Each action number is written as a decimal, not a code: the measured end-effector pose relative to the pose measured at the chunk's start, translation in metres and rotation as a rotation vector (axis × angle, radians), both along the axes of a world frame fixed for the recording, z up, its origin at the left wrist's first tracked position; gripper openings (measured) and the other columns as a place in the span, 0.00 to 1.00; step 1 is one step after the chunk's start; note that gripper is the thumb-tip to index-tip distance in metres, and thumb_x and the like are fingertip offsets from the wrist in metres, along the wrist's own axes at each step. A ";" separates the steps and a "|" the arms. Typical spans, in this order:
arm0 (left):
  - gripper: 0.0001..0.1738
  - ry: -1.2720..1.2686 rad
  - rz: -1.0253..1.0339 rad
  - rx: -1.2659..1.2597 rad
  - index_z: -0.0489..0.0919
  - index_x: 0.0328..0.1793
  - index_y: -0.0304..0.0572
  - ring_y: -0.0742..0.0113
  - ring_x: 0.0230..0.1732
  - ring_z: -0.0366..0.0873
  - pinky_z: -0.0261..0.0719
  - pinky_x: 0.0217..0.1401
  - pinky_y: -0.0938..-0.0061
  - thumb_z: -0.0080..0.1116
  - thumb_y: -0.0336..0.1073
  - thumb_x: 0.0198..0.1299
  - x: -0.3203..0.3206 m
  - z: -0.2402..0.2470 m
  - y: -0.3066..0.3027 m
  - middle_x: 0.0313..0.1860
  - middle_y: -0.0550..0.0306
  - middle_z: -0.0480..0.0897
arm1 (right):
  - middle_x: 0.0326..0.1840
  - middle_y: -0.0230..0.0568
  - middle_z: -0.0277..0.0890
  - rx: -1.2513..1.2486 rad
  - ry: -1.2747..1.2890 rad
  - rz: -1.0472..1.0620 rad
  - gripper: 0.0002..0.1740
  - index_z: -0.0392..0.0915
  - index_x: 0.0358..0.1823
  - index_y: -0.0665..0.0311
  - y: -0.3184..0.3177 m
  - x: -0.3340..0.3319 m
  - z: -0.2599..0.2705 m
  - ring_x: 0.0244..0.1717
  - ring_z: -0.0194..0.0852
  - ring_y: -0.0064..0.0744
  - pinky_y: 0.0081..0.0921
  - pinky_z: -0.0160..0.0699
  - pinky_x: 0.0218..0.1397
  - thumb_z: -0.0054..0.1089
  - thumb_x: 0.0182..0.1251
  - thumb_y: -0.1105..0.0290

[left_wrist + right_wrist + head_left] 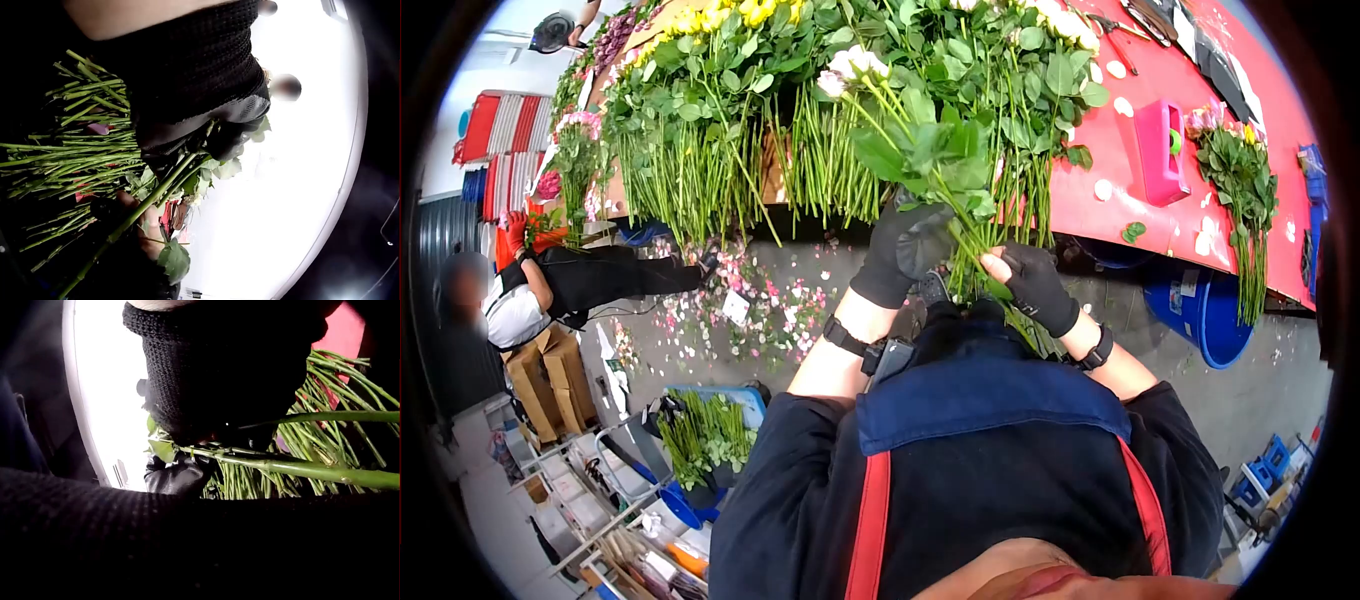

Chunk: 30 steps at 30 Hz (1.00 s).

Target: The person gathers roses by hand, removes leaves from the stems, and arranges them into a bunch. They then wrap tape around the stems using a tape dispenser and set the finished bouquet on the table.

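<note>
My left hand (910, 240), in a black glove, grips a few long-stemmed roses by their stems, their pale pink and white blooms (855, 68) pointing away from me. Leaves (945, 150) stand thick on the upper stems. Lower down, my right hand (1038, 285) pinches the stems between thumb and fingers; its glove leaves the thumb bare. In the left wrist view a thick green stem (147, 203) runs past the right hand's bare fingers (150, 231). Two stems (306, 469) stretch out below the left glove (178, 478) in the right wrist view.
Bundles of leafy roses (690, 140) line the table (1090, 215), stems overhanging its edge. To the right are a pink container (1157, 150), a smaller bouquet (1240, 180) and a blue bin (1200, 310). Petals litter the floor (800, 270). Another person (570, 285) stands at left.
</note>
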<state>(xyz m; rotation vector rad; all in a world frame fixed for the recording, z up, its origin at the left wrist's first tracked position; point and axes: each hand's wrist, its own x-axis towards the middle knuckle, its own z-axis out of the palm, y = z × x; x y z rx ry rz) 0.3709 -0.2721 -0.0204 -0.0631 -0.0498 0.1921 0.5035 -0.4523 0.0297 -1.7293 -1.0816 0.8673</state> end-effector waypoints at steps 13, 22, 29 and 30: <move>0.27 0.443 0.095 0.309 0.62 0.69 0.25 0.51 0.61 0.74 0.69 0.68 0.47 0.46 0.38 0.70 0.002 0.020 -0.011 0.63 0.40 0.73 | 0.24 0.48 0.75 0.037 0.156 -0.098 0.14 0.76 0.27 0.66 0.006 0.051 -0.011 0.28 0.75 0.47 0.36 0.72 0.32 0.62 0.61 0.62; 0.14 0.468 0.199 0.314 0.74 0.51 0.37 0.61 0.36 0.72 0.69 0.48 0.58 0.44 0.40 0.71 0.015 0.045 -0.025 0.46 0.53 0.76 | 0.42 0.57 0.79 -0.443 -0.374 -0.508 0.27 0.78 0.39 0.68 0.066 0.146 -0.130 0.47 0.77 0.54 0.45 0.74 0.50 0.58 0.58 0.46; 0.17 0.486 0.176 0.374 0.74 0.51 0.31 0.61 0.39 0.72 0.69 0.48 0.60 0.44 0.40 0.71 0.027 0.055 -0.030 0.45 0.52 0.76 | 0.37 0.54 0.78 -0.245 -0.401 -0.691 0.19 0.78 0.37 0.66 0.055 0.136 -0.119 0.43 0.76 0.54 0.44 0.74 0.48 0.60 0.52 0.56; 0.17 0.498 0.182 0.374 0.74 0.51 0.31 0.62 0.39 0.72 0.70 0.48 0.60 0.44 0.40 0.71 0.027 0.054 -0.029 0.44 0.51 0.76 | 0.35 0.53 0.77 -0.104 -0.407 -0.809 0.17 0.78 0.36 0.66 0.050 0.136 -0.126 0.41 0.76 0.53 0.45 0.73 0.45 0.61 0.53 0.59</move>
